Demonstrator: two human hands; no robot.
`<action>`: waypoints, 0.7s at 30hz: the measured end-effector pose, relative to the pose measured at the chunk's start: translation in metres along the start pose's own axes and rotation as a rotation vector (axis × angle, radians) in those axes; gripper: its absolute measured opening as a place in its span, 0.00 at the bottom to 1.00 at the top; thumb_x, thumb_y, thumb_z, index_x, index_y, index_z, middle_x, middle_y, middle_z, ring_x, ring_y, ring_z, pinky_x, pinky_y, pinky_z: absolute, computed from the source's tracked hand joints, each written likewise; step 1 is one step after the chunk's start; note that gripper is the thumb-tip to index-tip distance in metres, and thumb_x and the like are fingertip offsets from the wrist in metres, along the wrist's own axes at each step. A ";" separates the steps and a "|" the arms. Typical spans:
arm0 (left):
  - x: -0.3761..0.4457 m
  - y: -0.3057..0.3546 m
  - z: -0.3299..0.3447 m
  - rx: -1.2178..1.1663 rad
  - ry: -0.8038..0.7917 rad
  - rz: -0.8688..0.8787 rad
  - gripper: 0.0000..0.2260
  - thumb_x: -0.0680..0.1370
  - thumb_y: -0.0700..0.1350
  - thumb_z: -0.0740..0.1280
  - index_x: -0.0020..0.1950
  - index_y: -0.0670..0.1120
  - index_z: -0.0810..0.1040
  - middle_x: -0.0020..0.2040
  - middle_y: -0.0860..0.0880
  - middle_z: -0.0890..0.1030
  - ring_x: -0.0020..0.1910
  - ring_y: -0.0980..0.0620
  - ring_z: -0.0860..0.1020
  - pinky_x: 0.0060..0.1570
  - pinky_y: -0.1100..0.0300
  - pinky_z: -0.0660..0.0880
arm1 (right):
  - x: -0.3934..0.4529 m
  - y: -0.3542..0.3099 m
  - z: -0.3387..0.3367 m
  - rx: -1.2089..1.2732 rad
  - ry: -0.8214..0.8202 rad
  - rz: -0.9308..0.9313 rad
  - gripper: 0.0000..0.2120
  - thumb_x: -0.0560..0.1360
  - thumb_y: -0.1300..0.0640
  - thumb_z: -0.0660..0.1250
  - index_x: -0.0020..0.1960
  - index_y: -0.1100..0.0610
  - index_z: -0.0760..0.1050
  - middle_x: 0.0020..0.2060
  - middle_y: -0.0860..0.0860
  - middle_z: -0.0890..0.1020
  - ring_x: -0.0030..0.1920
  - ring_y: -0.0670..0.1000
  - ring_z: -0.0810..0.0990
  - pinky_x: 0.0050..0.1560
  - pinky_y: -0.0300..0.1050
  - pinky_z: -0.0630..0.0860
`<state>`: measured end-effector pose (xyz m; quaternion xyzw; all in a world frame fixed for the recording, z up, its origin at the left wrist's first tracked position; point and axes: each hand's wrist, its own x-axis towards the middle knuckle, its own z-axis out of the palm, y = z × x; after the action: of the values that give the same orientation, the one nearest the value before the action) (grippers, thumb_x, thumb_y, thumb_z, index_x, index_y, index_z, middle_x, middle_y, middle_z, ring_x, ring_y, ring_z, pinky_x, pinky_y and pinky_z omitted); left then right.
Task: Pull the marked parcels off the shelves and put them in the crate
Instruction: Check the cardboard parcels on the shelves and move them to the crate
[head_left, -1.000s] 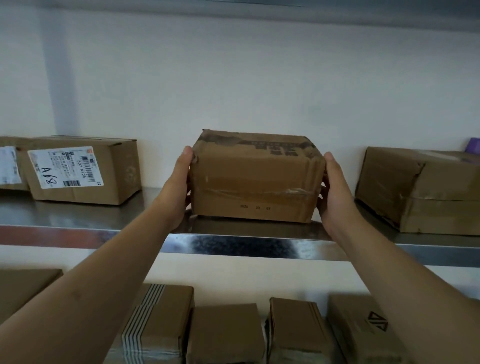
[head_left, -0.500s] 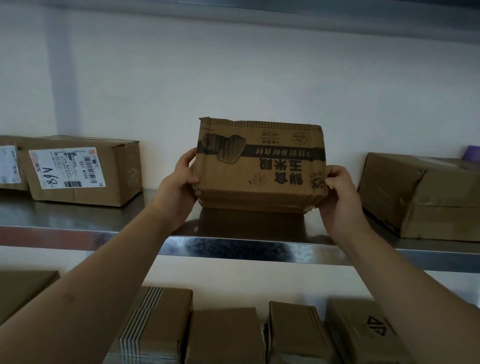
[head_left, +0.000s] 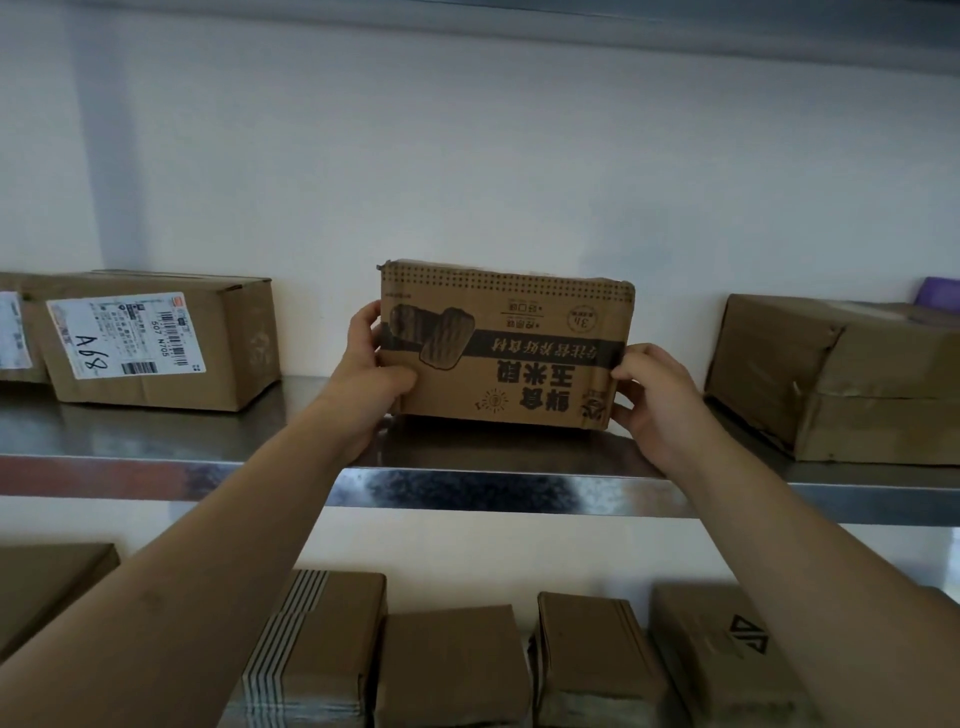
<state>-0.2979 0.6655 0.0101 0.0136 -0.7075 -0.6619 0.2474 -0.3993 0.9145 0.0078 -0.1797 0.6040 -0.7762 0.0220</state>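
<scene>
A brown cardboard parcel (head_left: 524, 358) with upside-down black print is held up at the middle of the upper steel shelf (head_left: 156, 467), its printed face turned toward me. My left hand (head_left: 371, 376) grips its left end, thumb across the front face. My right hand (head_left: 652, 400) grips its right end with curled fingers. The parcel's lower edge sits at or just above the shelf; I cannot tell which. The crate is not in view.
On the same shelf a labelled box marked A68 (head_left: 156, 343) stands to the left and a plain taped box (head_left: 852, 379) to the right. Several brown parcels (head_left: 452, 670) line the lower shelf below my arms. A white wall closes the back.
The parcel, first lying flat on the shelf between my flat hands, has been tipped up so its printed face shows. Both hands now curl round its ends, and it has sunk slightly toward the shelf.
</scene>
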 end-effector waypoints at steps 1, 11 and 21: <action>0.001 -0.001 0.000 0.001 0.013 -0.021 0.31 0.76 0.26 0.55 0.71 0.55 0.58 0.63 0.51 0.70 0.51 0.51 0.74 0.45 0.50 0.78 | 0.000 0.000 -0.001 0.020 0.000 0.018 0.08 0.76 0.67 0.57 0.41 0.57 0.65 0.45 0.56 0.77 0.52 0.55 0.77 0.53 0.53 0.75; 0.012 -0.009 -0.003 -0.129 0.123 -0.105 0.17 0.77 0.42 0.63 0.65 0.49 0.66 0.56 0.47 0.74 0.63 0.41 0.71 0.53 0.48 0.71 | 0.000 -0.003 -0.002 0.085 -0.022 0.060 0.14 0.77 0.64 0.58 0.61 0.58 0.73 0.54 0.57 0.79 0.58 0.56 0.78 0.62 0.56 0.75; 0.008 -0.002 -0.007 -0.234 0.099 -0.103 0.24 0.78 0.69 0.52 0.64 0.58 0.73 0.66 0.54 0.74 0.67 0.51 0.70 0.71 0.44 0.62 | -0.009 -0.009 0.002 0.156 -0.028 -0.001 0.16 0.81 0.41 0.58 0.53 0.50 0.79 0.51 0.49 0.80 0.58 0.53 0.77 0.57 0.54 0.76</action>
<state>-0.3030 0.6562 0.0108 0.0535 -0.6108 -0.7501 0.2477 -0.3887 0.9179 0.0149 -0.1885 0.5411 -0.8184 0.0440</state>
